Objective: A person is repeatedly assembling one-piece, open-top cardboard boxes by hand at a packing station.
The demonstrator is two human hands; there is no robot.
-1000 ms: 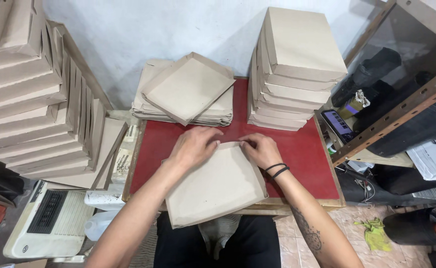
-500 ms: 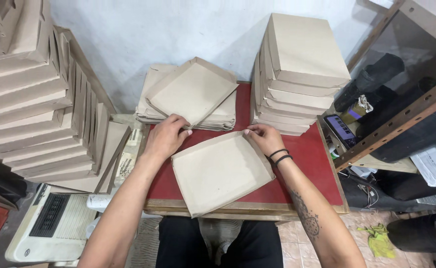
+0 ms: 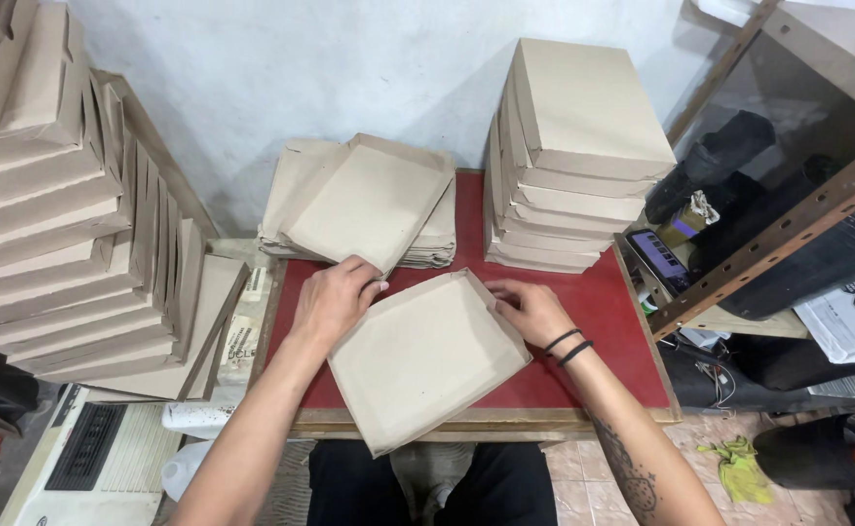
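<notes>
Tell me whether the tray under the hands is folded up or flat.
Folded up: the tray shows raised rims along its edges.

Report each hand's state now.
Left hand: gripping the cardboard piece at its far left edge.
Right hand: gripping its far right corner.

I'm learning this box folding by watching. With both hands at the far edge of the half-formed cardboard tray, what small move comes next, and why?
Probably press the far wall fully upright: left hand and right hand both grip the cardboard tray's far corners, where the wall looks only partly raised.
</notes>
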